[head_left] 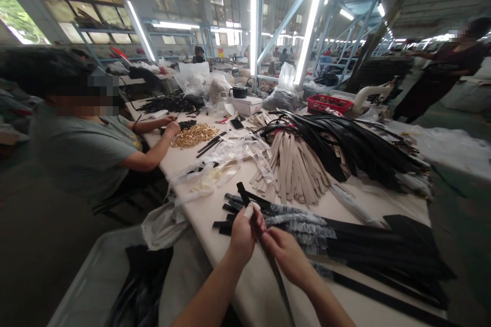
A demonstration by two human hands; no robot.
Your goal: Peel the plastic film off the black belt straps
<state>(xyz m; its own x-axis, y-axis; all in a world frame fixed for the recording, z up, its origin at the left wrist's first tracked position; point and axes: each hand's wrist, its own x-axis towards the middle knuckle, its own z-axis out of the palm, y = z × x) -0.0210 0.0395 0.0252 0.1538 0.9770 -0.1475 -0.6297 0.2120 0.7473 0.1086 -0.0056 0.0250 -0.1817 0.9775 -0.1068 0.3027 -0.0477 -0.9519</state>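
Near the front of the table, my left hand (245,232) is closed round a dark strap (276,273), whose black end sticks up above the fingers. A pale wrap covers one fingertip of that hand. Just to the right, my right hand (282,250) pinches the same strap lower down, and its length hangs toward the bottom of the view. Behind and right of both hands lies a pile of black straps (368,242), some wrapped in clear plastic (303,222).
Beige strips (293,168) and long black straps (345,143) fill the table's middle. A person (92,138) sits at the left by gold metal pieces (195,135). A red basket (329,104) stands farther back. A grey bin (88,271) is at lower left.
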